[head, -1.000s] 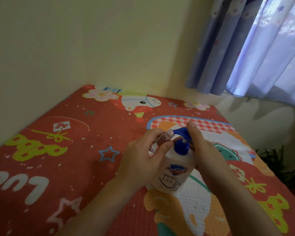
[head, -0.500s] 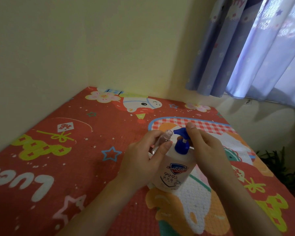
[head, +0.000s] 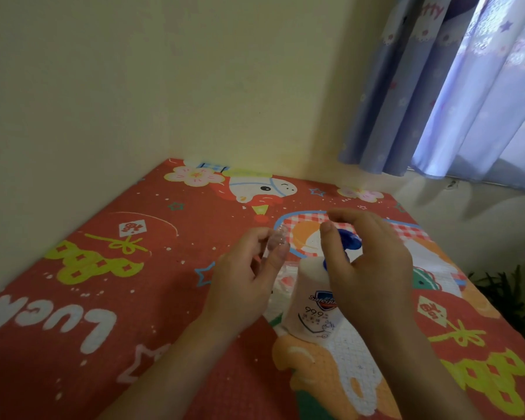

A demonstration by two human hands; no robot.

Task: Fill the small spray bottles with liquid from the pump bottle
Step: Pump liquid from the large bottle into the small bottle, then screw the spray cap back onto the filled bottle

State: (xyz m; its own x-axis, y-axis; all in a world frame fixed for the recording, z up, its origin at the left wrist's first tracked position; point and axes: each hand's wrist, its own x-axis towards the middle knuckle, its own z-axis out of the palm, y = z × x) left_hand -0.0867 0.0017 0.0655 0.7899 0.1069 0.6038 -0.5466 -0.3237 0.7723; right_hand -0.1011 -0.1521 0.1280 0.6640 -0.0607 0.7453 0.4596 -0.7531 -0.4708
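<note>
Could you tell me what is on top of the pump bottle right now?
The right hand covers the blue pump head on the white pump bottle. The nozzle tip is hidden.
</note>
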